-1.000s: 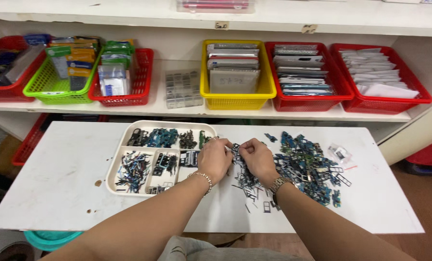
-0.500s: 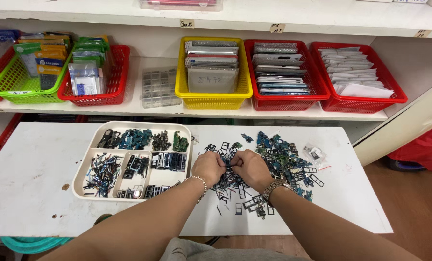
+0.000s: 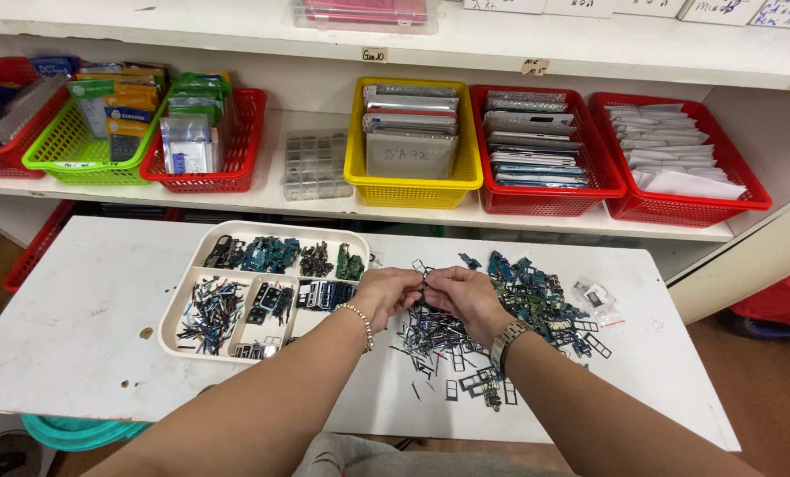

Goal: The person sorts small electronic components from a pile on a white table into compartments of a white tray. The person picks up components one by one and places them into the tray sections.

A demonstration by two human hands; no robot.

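My left hand and my right hand meet over the white table, fingertips pinched together on a small dark metal part. Under and right of them lies a loose pile of small dark and teal electronic parts. A cream divided tray with sorted small parts sits just left of my left hand. A bead bracelet is on my left wrist, a metal watch on my right.
A shelf behind the table holds a yellow basket, red baskets, a green basket and a clear compartment box. A small clear bag lies at the pile's right. A teal basin sits under the table.
The view shifted, so the table and shelf sit further right in frame. My hands stay together over the pile, still working a small part between the fingertips.
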